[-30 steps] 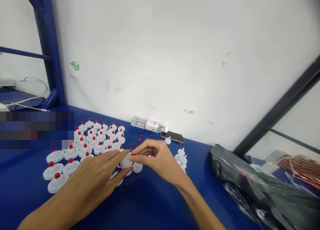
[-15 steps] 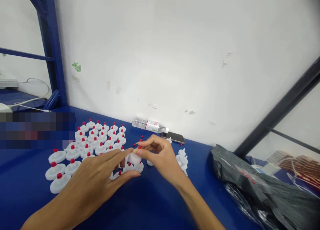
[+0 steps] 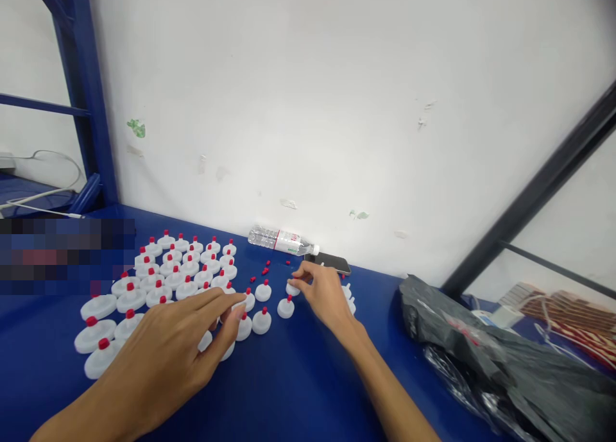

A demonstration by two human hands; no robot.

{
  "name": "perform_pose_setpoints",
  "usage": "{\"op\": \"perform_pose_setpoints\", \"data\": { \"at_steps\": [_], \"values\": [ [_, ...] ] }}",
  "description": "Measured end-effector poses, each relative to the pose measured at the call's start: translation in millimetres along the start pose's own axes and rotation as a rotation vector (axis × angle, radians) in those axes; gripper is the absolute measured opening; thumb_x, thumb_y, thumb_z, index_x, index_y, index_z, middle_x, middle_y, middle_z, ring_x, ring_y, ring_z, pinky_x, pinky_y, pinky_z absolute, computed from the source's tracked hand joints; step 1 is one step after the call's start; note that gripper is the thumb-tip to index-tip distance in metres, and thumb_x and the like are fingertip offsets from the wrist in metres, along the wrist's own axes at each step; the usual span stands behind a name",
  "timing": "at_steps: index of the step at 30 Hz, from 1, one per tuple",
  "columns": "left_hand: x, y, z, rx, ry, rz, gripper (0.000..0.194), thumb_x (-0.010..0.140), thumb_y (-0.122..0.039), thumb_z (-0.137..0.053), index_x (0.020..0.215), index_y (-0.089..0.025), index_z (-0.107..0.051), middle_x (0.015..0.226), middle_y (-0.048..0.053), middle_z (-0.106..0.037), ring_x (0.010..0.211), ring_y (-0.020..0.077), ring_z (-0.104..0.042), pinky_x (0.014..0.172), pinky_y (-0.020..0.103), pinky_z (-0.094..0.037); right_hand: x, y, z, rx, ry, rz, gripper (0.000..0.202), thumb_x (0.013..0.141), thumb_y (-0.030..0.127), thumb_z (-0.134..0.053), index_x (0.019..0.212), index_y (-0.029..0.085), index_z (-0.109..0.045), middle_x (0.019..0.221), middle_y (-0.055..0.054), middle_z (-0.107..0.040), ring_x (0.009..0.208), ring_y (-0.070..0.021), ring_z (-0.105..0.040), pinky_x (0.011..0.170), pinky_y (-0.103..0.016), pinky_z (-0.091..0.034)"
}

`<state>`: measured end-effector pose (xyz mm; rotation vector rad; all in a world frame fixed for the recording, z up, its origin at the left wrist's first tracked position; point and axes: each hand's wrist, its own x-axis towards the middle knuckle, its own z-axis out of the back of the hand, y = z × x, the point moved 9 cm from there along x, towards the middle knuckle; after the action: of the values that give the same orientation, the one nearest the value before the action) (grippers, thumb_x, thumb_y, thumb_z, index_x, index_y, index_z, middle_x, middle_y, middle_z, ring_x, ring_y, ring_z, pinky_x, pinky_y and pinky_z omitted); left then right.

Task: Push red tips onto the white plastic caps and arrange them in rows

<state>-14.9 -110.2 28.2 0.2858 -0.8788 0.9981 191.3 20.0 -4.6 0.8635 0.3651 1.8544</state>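
Presently, most white caps [image 3: 158, 272] on the blue table [image 3: 289, 391] carry red plugs. The left hand [image 3: 178, 346] rests open, fingertips touching a plugged cap [image 3: 246, 301]. The right hand [image 3: 325, 294] pinches an unplugged cap [image 3: 292, 289]. Loose red plugs [image 3: 264, 270] and several bare caps [image 3: 347, 294] remain.

Lighting's bright and even, with the white wall [image 3: 337, 108] nearly washed out and only soft shadows under the hands. Wide lens bends the frame edges, there's slight motion blur, and a pixelated block sits at left.
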Motion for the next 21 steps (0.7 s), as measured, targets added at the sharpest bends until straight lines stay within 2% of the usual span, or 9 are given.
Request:
{"op": "perform_pose_setpoints", "data": {
  "at_steps": [4,7,13,18,21],
  "values": [
    [-2,1,-4.1,-0.002,0.031,-0.01,0.038,0.111,-0.041,-0.044,0.102,-0.025,-0.077,0.097,0.001,-0.085,0.078,0.0188,-0.08,0.065,0.028,-0.054,-3,0,-14,0.063,0.045,-0.03,0.011,0.087,0.019,-0.079,0.079,0.023,-0.074,0.082,-0.002,-0.081,0.078,-0.0227,-0.075,0.073,-0.031,-0.05],
    [-2,3,-7.1,-0.004,0.067,0.006,0.038,0.111,-0.04,-0.043,0.098,-0.025,-0.076,0.091,0.001,-0.083,0.073,0.0181,-0.079,0.059,0.029,-0.051,-3,0,-16,0.129,0.072,-0.052,0.011,0.089,0.024,-0.079,0.078,0.022,-0.076,0.082,-0.003,-0.081,0.078,-0.0221,-0.075,0.073,-0.031,-0.051],
    [-3,1,-8.3,0.017,0.085,-0.011,0.038,0.111,-0.035,-0.042,0.093,-0.024,-0.074,0.09,0.001,-0.082,0.071,0.0176,-0.078,0.06,0.029,-0.051,-2,-6,-24,0.245,0.154,-0.112,0.013,0.09,0.03,-0.079,0.087,0.018,-0.082,0.081,-0.005,-0.082,0.076,-0.021,-0.077,0.068,-0.027,-0.054],
    [-7,1,-7.9,0.039,-0.002,-0.085,0.041,0.113,-0.037,-0.038,0.098,-0.024,-0.074,0.091,0.001,-0.083,0.072,0.0163,-0.079,0.06,0.027,-0.053,-1,-6,-29,0.229,0.162,-0.116,0.009,0.087,0.025,-0.082,0.089,0.018,-0.085,0.08,-0.004,-0.082,0.075,-0.0199,-0.076,0.07,-0.026,-0.053],
    [-12,7,-13.5,0.073,-0.057,-0.123,0.039,0.113,-0.04,-0.038,0.102,-0.025,-0.073,0.093,0.001,-0.084,0.072,0.0158,-0.08,0.059,0.024,-0.054,1,1,-20,0.199,0.146,-0.082,0.023,0.085,0.034,-0.086,0.102,0.019,-0.087,0.09,-0.004,-0.084,0.078,-0.0202,-0.075,0.07,-0.026,-0.052]
  ]
}}
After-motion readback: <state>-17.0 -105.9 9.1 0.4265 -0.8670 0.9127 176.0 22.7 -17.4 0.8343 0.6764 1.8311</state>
